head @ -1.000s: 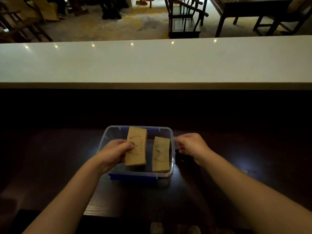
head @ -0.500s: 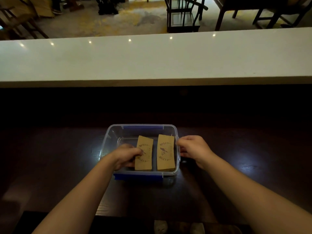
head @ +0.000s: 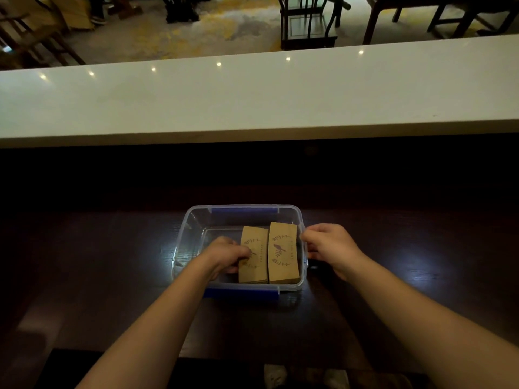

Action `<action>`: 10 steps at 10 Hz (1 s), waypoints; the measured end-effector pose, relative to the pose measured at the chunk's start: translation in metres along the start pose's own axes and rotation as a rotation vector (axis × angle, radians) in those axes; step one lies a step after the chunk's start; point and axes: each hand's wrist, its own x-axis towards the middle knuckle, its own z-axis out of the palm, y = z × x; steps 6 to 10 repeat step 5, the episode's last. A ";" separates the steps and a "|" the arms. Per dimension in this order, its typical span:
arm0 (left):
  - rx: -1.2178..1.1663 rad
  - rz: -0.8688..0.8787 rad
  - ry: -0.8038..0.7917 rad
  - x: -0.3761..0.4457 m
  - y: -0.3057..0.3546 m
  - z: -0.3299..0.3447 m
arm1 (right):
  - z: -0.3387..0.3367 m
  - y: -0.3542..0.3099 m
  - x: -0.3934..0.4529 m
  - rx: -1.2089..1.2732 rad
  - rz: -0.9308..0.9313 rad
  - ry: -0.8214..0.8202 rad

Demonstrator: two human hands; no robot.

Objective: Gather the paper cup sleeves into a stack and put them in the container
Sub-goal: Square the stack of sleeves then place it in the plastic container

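A clear plastic container (head: 193,220) with blue clips stands on the dark wooden table. Two stacks of brown paper cup sleeves lie side by side inside it. My left hand (head: 224,258) reaches into the container and holds the left sleeve stack (head: 257,263) by its left edge, the stack lying flat on the bottom. The right sleeve stack (head: 282,252) rests against the right wall, free of both hands. My right hand (head: 330,245) grips the container's right rim from outside, fingers curled over the edge.
The dark table (head: 98,262) stretches to both sides of the container. Behind it rises a long white counter (head: 252,91). Past the counter are wooden chairs (head: 307,22) and a table on a lit floor.
My left hand has lowered the left sleeve stack from above the rim down flat into the container, beside the right stack. My right hand stays on the right rim.
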 end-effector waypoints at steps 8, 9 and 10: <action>0.359 0.187 0.301 -0.022 0.018 0.001 | 0.008 -0.005 -0.008 -0.276 -0.087 0.116; 0.359 0.187 0.301 -0.022 0.018 0.001 | 0.008 -0.005 -0.008 -0.276 -0.087 0.116; 0.359 0.187 0.301 -0.022 0.018 0.001 | 0.008 -0.005 -0.008 -0.276 -0.087 0.116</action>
